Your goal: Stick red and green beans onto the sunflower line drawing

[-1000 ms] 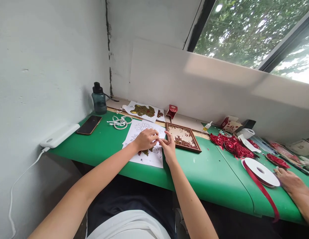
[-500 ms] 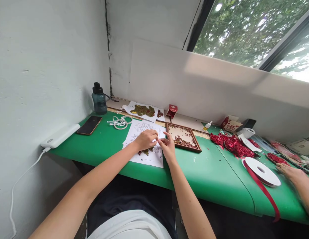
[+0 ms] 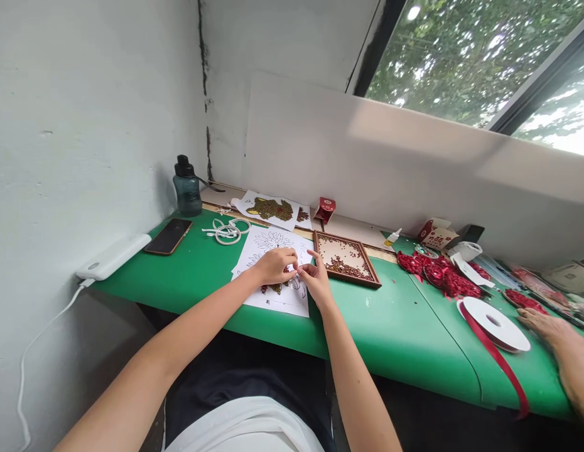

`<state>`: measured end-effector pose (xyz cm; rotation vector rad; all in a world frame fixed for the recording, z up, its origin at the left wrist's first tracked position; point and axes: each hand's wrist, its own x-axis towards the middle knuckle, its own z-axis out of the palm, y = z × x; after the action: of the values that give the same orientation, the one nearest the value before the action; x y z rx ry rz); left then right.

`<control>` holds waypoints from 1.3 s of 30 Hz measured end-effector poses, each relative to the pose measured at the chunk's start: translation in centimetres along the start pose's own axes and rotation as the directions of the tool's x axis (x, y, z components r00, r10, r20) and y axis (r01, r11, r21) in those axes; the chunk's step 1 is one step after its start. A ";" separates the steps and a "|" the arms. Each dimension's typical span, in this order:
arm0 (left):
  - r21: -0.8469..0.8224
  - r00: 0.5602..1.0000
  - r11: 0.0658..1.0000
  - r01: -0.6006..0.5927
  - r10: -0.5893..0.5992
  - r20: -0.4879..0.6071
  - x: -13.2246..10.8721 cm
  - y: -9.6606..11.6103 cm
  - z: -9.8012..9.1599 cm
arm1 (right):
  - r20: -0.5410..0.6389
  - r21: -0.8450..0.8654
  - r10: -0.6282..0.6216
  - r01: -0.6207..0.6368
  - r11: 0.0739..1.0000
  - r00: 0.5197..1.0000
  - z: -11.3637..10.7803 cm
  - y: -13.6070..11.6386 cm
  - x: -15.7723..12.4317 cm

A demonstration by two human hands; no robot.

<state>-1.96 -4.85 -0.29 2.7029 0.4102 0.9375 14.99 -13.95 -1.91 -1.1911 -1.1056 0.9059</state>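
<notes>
My left hand [image 3: 275,267] is bent over a white sheet [image 3: 247,256] printed with black line drawings of flowers. Its fingers are curled, the tips pinched together. From the right, my right hand [image 3: 316,281] meets it with thumb and finger pinched and another finger raised. Whatever lies between the fingertips is too small to make out. Green and dark red beads [image 3: 274,289] cover part of the drawing under my left hand, which hides some of them. Just right of my right hand sits a brown-framed tray [image 3: 377,284] with loose reddish-brown beads scattered in it.
Behind lie another bead-covered picture [image 3: 273,210] and a red box [image 3: 326,209]. Left are a white cable [image 3: 227,232], phone [image 3: 169,236], bottle [image 3: 187,188] and power strip [image 3: 115,256]. Right are a glue bottle [image 3: 392,238], red trimmings [image 3: 449,276], a ribbon spool [image 3: 511,329] and another person's hand [image 3: 541,323].
My pinched fingertips have shifted very slightly left and lower over the sheet. The other person's hand at the right has moved a little left.
</notes>
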 end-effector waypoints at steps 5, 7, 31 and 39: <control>-0.029 0.998 0.998 0.058 -0.058 0.017 -0.1 -0.1 -0.5 | 0.028 0.019 0.018 -0.019 1.000 0.999 0.0 -0.6 -0.2; -0.042 0.997 0.996 0.077 -0.076 0.030 -0.1 -0.2 -0.6 | 0.046 0.019 0.021 -0.022 1.000 0.999 -0.1 -0.7 -0.2; -0.166 0.954 0.957 0.238 -0.199 0.223 -0.7 -1.7 -1.2 | 0.212 -0.407 -0.016 0.103 0.908 0.977 0.0 -0.6 -1.3; -0.146 0.953 0.961 0.233 -0.196 0.233 -0.7 -1.8 -1.1 | 0.184 -0.440 -0.032 0.112 0.891 0.982 0.1 -0.4 -1.1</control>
<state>-3.52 -3.29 -0.46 2.5055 0.5389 0.5825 14.62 -15.05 -1.73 -1.4534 -1.5498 0.7227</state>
